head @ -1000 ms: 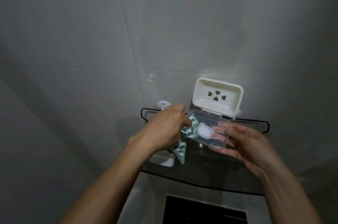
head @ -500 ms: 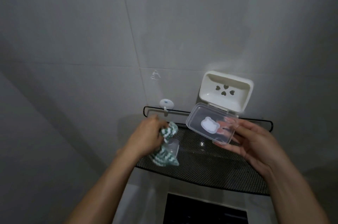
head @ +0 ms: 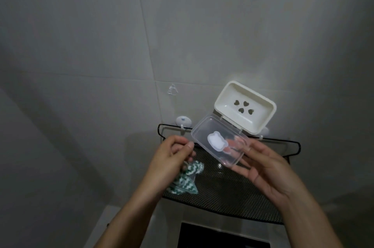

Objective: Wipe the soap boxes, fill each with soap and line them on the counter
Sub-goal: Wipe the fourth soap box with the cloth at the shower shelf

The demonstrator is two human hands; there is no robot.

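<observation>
Cloth (head: 183,181) lowered (zigzag weave), clear rounded box (head: 219,142) raised

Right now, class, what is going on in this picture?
A person stands at a black mesh wall shelf. The right hand holds a clear soap box with a white bear shape on it. The left hand reaches toward its corner, with a green and white cloth below it on the shelf. A cream soap dish leans behind.

Black mesh shelf (head: 232,193) on the wall, green-and-white zigzag cloth (head: 183,184) on its left end.
</observation>
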